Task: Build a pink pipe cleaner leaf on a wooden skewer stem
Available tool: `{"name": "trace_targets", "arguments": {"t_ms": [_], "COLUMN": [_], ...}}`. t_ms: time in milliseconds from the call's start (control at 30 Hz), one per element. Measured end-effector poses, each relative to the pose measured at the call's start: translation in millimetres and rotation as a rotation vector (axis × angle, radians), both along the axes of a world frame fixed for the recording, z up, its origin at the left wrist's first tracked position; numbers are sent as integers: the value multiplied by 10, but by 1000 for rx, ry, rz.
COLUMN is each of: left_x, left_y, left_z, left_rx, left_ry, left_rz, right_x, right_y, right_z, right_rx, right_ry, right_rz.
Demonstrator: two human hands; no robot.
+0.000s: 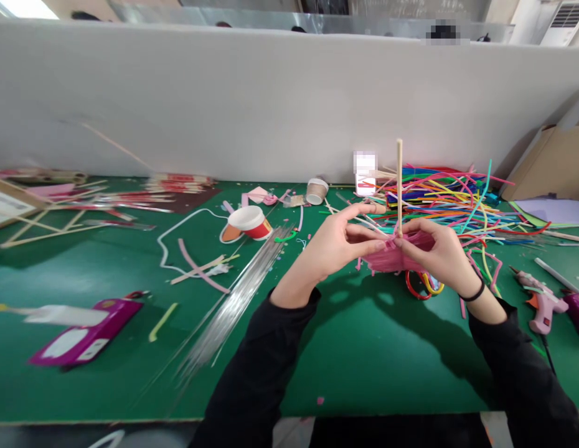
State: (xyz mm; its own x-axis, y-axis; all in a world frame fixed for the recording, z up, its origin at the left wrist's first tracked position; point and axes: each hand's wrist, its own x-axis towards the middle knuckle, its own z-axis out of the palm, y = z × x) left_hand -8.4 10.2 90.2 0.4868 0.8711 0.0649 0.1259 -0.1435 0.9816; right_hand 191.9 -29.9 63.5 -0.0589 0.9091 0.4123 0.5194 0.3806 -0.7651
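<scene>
Both hands meet right of centre over a pink bundle [383,261] of what looks like thin strips or wrapped paper. A pale wooden stick [400,180] rises upright from its middle. My left hand [338,239] pinches the bundle's top edge from the left, thumb against the fingers. From the right, my right hand [434,249] pinches it close to the foot of the stick. My fingers hide the join between stick and bundle. Red and yellow loops [418,287] show just below the bundle, on the green table [364,361].
Colourful pipe cleaners [457,199] lie heaped behind my right hand, near a propped phone [365,171]. A pink glue gun [541,305] rests at the right. Left are metal wires [238,305], a paper cup [252,222], a purple box-shaped device [88,333] and wooden stick frames [42,230].
</scene>
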Motion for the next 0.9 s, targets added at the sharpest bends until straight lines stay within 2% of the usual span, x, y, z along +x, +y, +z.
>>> {"name": "trace_targets", "arguments": {"t_ms": [133, 300, 467, 567, 633, 667, 700, 767, 800, 833, 900], "left_x": [28, 101, 145, 130, 120, 119, 122, 136, 146, 154, 164], "left_y": [-26, -57, -37, 10, 51, 73, 96, 138, 155, 169, 184], "left_z": [-15, -99, -154, -168, -180, -187, -194, -209, -216, -222, -229], "left_rx": [36, 162, 185, 198, 64, -78, -246, -531, -603, -630, -592], "left_ry": [-7, -52, -212, -326, -421, -466, -506, -572, -609, -648, -723], "left_rz": [46, 173, 176, 286, 380, 359, 280, 36, -55, -88, -39], "right_x": [-4, -14, -41, -36, -20, -15, -14, -34, -53, -74, -116], "right_y": [7, 8, -24, -10, 15, 26, 32, 27, 17, 6, -10], "right_z": [-15, -12, 36, 32, -7, -38, -74, -155, -194, -229, -278], "right_rx": [-19, -4, 123, 262, 453, 569, 683, 845, 891, 916, 907], "right_ry": [13, 14, 0, 95, 95, 56, -4, -162, -250, -335, -458], "right_rz": [6, -9, -87, -149, -160, -155, -148, -120, -90, -59, -30]}}
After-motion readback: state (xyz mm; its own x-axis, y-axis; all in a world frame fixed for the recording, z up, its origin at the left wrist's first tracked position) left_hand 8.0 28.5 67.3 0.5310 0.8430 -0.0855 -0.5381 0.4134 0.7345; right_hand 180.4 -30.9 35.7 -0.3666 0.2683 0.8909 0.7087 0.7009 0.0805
